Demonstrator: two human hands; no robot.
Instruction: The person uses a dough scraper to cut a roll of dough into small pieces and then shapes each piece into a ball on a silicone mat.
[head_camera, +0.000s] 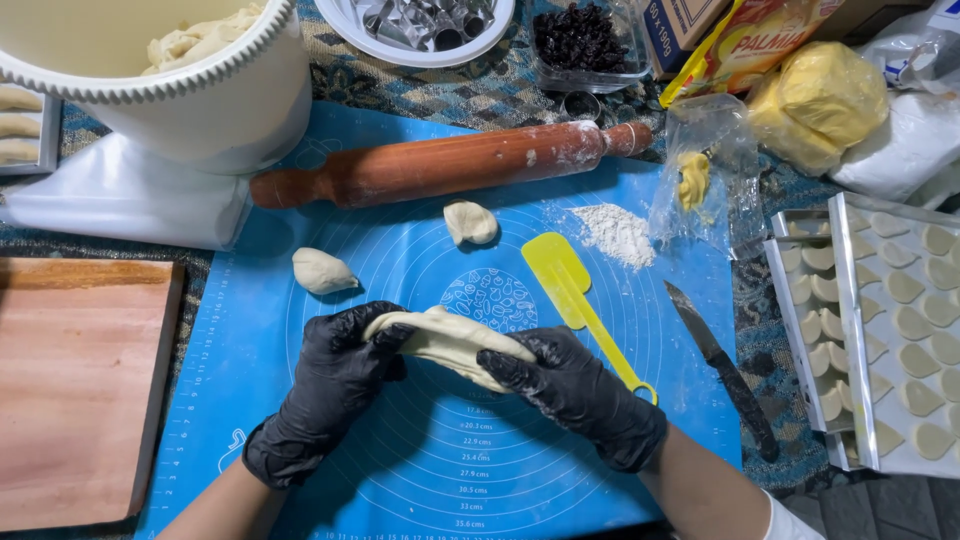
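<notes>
Both my hands wear black gloves and hold one elongated piece of pale dough (447, 340) above the blue baking mat (260, 330). My left hand (325, 385) grips the dough's left end, and my right hand (580, 392) grips its right end. Two smaller dough lumps lie on the mat, one at the left (322, 271) and one further back (470, 222). A yellow plastic spatula (575, 295) lies just right of my right hand.
A wooden rolling pin (450, 165), a flour heap (618, 232) and a dark knife (720, 365) lie on the mat. A white bucket of dough (200, 80), a wooden board (75, 390), trays of cut dough shapes (880, 320), metal cutters (420, 25), raisins (578, 40) and yellow butter blocks (815, 100) surround it.
</notes>
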